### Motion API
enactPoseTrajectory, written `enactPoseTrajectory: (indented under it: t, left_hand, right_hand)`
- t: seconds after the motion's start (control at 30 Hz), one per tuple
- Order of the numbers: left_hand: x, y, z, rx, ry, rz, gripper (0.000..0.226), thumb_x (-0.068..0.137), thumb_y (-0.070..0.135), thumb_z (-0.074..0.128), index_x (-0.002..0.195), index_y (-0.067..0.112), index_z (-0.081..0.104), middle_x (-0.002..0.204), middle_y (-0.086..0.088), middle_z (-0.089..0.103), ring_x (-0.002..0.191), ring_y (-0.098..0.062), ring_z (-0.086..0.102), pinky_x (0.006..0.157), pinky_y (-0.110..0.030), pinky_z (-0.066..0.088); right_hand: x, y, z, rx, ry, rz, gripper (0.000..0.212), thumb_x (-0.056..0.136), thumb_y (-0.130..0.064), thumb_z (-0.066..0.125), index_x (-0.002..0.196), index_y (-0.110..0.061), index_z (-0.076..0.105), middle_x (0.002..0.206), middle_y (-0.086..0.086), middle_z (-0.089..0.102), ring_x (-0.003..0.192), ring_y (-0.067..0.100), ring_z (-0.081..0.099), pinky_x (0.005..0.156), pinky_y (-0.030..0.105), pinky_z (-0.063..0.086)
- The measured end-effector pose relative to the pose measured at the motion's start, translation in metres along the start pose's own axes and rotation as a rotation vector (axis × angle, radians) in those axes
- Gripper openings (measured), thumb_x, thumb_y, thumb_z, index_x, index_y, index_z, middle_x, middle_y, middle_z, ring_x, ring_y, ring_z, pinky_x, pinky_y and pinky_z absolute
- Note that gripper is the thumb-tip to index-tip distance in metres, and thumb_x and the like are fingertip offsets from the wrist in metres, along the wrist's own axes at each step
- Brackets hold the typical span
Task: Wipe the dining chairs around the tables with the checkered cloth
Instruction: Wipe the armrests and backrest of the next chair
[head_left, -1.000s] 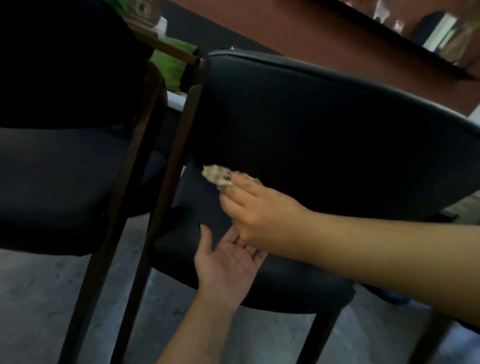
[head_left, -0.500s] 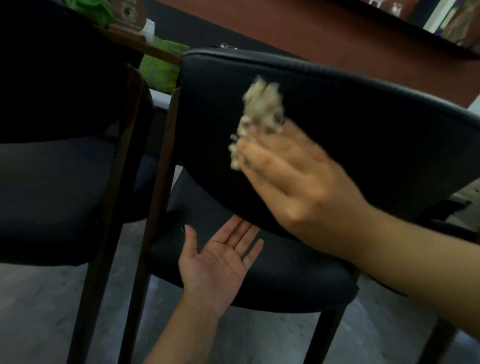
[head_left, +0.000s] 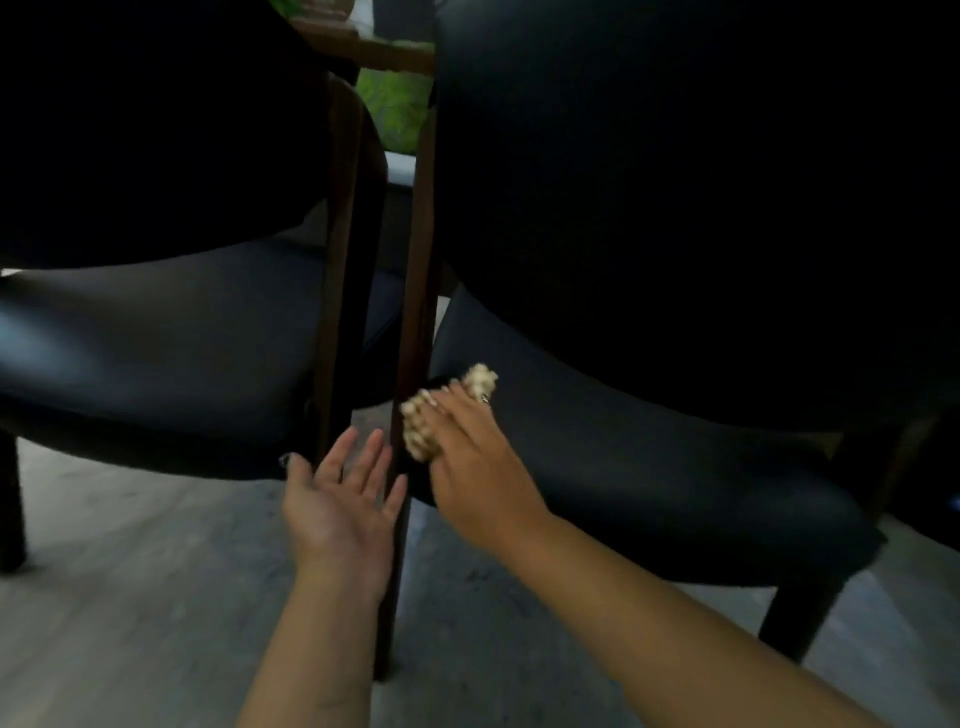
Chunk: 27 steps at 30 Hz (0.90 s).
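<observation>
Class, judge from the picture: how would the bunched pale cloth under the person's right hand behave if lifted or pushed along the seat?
The bunched pale cloth looks crumpled under the right hand, so probably floppy and light. On the smooth black chair seat it would likely slide easily. It seems unlikely to roll.

We count two dark dining chairs: the left chair (head_left: 156, 332) and the right chair (head_left: 649, 457). Two hands are in view, the left hand (head_left: 337, 506) and the right hand (head_left: 475, 457). There is one checkered cloth (head_left: 421, 423), bunched up. Behind the chairs we make out one counter edge (head_left: 384, 54) and what may be one green item (head_left: 397, 106); it is too dim to be sure.
</observation>
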<state>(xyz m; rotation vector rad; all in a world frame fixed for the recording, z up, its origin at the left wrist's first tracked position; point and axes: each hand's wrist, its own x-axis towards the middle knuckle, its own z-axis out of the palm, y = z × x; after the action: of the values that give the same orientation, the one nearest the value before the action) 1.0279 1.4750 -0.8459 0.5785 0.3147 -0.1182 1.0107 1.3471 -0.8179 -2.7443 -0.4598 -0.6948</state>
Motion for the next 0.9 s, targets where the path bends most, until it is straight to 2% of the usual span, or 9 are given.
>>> enactPoseTrajectory:
  t: [0.1, 0.27, 0.33, 0.43, 0.53, 0.63, 0.77, 0.83, 0.9]
  left_hand:
    - [-0.008, -0.014, 0.011, 0.152, 0.024, 0.04, 0.065, 0.1, 0.059, 0.022, 0.141, 0.016, 0.048, 0.143, -0.007, 0.052, 0.133, -0.021, 0.045, 0.106, -0.041, 0.036]
    - [-0.006, -0.026, 0.014, 0.216, 0.034, -0.009, 0.065, 0.1, 0.059, 0.024, 0.147, 0.018, 0.04, 0.145, -0.006, 0.05, 0.133, -0.022, 0.047, 0.115, -0.044, 0.031]
    - [-0.006, -0.033, 0.017, 0.209, 0.024, -0.037, 0.06, 0.101, 0.056, 0.025, 0.141, 0.018, 0.048, 0.138, -0.005, 0.058, 0.129, -0.021, 0.051, 0.114, -0.043, 0.032]
    - [-0.008, -0.046, 0.019, 0.152, 0.024, -0.078, 0.051, 0.103, 0.049, 0.026, 0.117, 0.02, 0.065, 0.114, -0.003, 0.072, 0.117, -0.021, 0.061, 0.111, -0.041, 0.036]
    - [-0.013, -0.058, 0.018, 0.032, 0.059, -0.201, 0.05, 0.101, 0.049, 0.032, 0.129, 0.018, 0.06, 0.125, -0.009, 0.066, 0.121, -0.029, 0.058, 0.112, -0.047, 0.034]
    - [-0.02, -0.072, 0.019, -0.032, 0.102, -0.258, 0.052, 0.097, 0.051, 0.041, 0.136, 0.018, 0.053, 0.13, -0.013, 0.061, 0.119, -0.033, 0.057, 0.11, -0.051, 0.036]
    - [-0.026, -0.087, 0.02, -0.078, 0.122, -0.225, 0.054, 0.097, 0.051, 0.039, 0.141, 0.021, 0.047, 0.127, -0.013, 0.06, 0.117, -0.034, 0.056, 0.109, -0.055, 0.035]
    - [-0.027, -0.093, 0.02, -0.085, 0.123, -0.249, 0.055, 0.096, 0.053, 0.039, 0.14, 0.02, 0.047, 0.127, -0.013, 0.058, 0.118, -0.036, 0.054, 0.108, -0.055, 0.035]
    - [-0.031, -0.101, 0.023, -0.072, 0.121, -0.303, 0.054, 0.096, 0.055, 0.04, 0.132, 0.017, 0.052, 0.126, -0.014, 0.057, 0.117, -0.037, 0.053, 0.106, -0.056, 0.035]
  right_hand:
    - [0.023, -0.008, 0.039, -0.131, -0.102, 0.005, 0.05, 0.095, -0.013, 0.044, 0.143, -0.001, 0.035, 0.15, 0.015, 0.03, 0.143, 0.031, 0.019, 0.119, 0.041, 0.009]
    - [0.018, -0.004, 0.046, -0.43, -0.218, -0.086, 0.046, 0.099, -0.018, 0.036, 0.142, -0.002, 0.036, 0.149, 0.016, 0.03, 0.138, 0.031, 0.026, 0.117, 0.043, 0.014]
    - [0.01, 0.001, 0.041, -0.441, -0.213, -0.113, 0.047, 0.099, -0.016, 0.034, 0.144, -0.001, 0.031, 0.15, 0.017, 0.028, 0.139, 0.031, 0.024, 0.117, 0.043, 0.013]
    - [-0.006, 0.009, 0.032, -0.394, -0.223, -0.102, 0.048, 0.1, -0.013, 0.029, 0.146, 0.001, 0.024, 0.152, 0.018, 0.023, 0.14, 0.033, 0.021, 0.118, 0.045, 0.013]
    - [-0.024, 0.02, 0.019, -0.415, -0.205, -0.111, 0.049, 0.1, -0.012, 0.028, 0.147, 0.0, 0.023, 0.154, 0.017, 0.023, 0.142, 0.032, 0.02, 0.118, 0.043, 0.011]
    - [-0.042, 0.038, 0.005, -0.319, -0.177, -0.106, 0.048, 0.099, -0.01, 0.031, 0.145, 0.003, 0.027, 0.152, 0.019, 0.026, 0.142, 0.033, 0.022, 0.119, 0.043, 0.01]
    - [-0.07, 0.061, -0.021, -0.211, -0.03, -0.053, 0.042, 0.083, 0.001, 0.058, 0.124, 0.006, 0.057, 0.128, 0.022, 0.057, 0.119, 0.035, 0.054, 0.108, 0.045, 0.038]
    - [-0.086, 0.074, -0.033, -0.205, 0.013, -0.01, 0.047, 0.073, 0.003, 0.07, 0.119, 0.002, 0.063, 0.122, 0.018, 0.062, 0.113, 0.032, 0.06, 0.102, 0.044, 0.044]
    - [-0.102, 0.089, -0.043, -0.216, 0.045, 0.013, 0.05, 0.069, 0.004, 0.072, 0.119, 0.001, 0.064, 0.122, 0.017, 0.063, 0.113, 0.031, 0.06, 0.1, 0.045, 0.046]
